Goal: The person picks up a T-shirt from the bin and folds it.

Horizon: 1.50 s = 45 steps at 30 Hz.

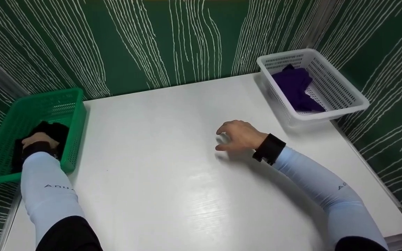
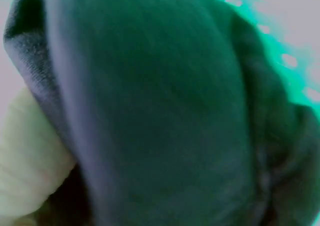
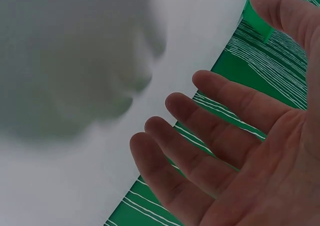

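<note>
At the left of the head view my left hand [image 1: 40,139] reaches down into the green basket [image 1: 73,139] and grips a crumpled black cloth [image 1: 58,130]. Its fingertips are hidden in the folds. The same dark cloth [image 2: 155,101] fills most of the left wrist view, with part of the hand [image 2: 30,161] against its left edge. Over the white table [image 1: 145,146], my right hand [image 1: 241,134] is held with thumb and fingers apart, nothing between them. In the right wrist view its fingers [image 3: 215,131] are spread and loosely bent.
A white basket [image 1: 340,111] stands at the table's back right corner with a purple cloth [image 1: 293,85] inside. Green walls [image 1: 201,42] with white streaks enclose the back and sides. The green basket sits along the table's left edge.
</note>
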Each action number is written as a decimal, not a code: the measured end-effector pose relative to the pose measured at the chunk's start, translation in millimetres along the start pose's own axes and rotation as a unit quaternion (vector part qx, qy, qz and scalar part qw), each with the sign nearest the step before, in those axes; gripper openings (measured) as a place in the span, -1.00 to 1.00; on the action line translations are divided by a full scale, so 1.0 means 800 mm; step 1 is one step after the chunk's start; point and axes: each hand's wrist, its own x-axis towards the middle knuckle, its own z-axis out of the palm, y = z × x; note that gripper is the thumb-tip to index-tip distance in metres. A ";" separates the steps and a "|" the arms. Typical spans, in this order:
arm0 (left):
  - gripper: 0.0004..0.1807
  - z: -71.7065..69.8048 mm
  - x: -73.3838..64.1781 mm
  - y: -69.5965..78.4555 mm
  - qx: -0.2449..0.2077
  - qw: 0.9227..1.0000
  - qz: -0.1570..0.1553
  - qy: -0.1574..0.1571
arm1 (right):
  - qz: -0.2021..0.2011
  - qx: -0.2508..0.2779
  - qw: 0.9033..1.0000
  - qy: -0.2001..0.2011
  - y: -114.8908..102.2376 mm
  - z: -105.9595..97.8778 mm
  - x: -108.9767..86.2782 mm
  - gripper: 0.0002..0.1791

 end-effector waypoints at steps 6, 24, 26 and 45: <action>-0.19 -0.003 -0.035 0.008 -0.020 0.998 -0.023 0.063 | -0.005 -0.009 1.000 0.007 0.001 -0.001 -0.003 -0.40; -0.25 -0.063 -0.095 0.054 -0.032 0.980 -0.035 0.195 | -0.012 -0.022 1.000 0.006 -0.008 -0.014 0.006 -0.41; -0.22 -0.069 -0.094 0.056 -0.039 0.977 -0.027 0.207 | -0.014 -0.025 1.000 0.006 -0.009 -0.014 0.006 -0.42; -0.27 -0.109 -0.126 0.169 -0.031 0.956 0.123 0.264 | -0.012 -0.027 0.999 -0.016 -0.023 -0.017 0.011 -0.42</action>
